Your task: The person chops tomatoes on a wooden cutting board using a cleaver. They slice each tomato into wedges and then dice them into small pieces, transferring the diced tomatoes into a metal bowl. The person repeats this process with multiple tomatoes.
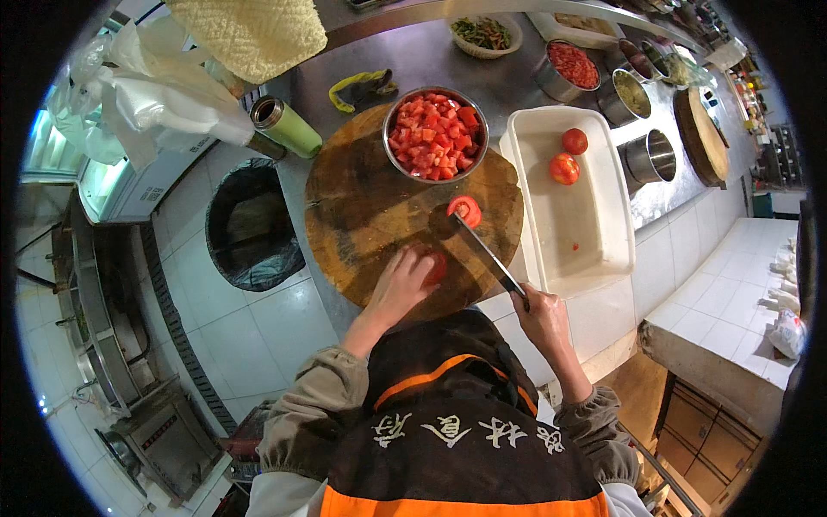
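My left hand [404, 278] rests over a tomato piece [435, 267] near the front of a round wooden chopping block [362, 220]; the fingers partly hide the piece and are slightly blurred. In my right hand [541, 316] is the handle of a knife [488, 251]. Its blade points up and left, with the tip at a cut tomato half [465, 211] lying on the block. At the block's far side stands a steel bowl [386, 139] full of diced tomato [434, 136]. To the right, a white plastic tub [568, 239] holds two whole tomatoes [565, 168].
A green flask [287, 126] without a lid stands left of the block, above a lined bin [255, 226]. Behind are a yellow-black item [362, 87], a basket of green vegetables [483, 33] and steel pots [623, 97]. Another round block [700, 137] stands far right.
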### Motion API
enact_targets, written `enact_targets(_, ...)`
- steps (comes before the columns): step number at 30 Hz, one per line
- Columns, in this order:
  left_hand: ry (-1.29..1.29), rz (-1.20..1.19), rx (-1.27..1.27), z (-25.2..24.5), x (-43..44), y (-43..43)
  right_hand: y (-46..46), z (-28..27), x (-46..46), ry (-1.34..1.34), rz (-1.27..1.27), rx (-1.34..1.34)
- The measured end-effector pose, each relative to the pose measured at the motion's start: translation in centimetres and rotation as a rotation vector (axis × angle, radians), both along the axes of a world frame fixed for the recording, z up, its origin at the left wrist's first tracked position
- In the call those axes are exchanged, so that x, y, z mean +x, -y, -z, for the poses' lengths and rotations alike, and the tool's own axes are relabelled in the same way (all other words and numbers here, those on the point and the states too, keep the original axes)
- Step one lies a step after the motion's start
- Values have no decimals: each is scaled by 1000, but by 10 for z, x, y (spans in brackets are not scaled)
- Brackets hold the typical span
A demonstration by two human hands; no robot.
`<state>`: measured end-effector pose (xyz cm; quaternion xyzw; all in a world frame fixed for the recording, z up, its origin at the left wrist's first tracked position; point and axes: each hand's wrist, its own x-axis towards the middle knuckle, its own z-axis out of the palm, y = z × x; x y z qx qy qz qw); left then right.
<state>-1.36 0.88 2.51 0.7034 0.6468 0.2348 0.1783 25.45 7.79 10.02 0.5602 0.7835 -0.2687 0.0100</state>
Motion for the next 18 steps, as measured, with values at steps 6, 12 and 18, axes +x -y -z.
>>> enact_targets(6,-129,95,236,1,-13,13,11,-6,-10,12,-79,-18)
enact_targets(12,-127,91,284,30,-7,25,28,-41,-26,-19,-193,55)
enact_targets(18,-149,171,262,59,-12,33,39,-59,-36,44,-211,45)
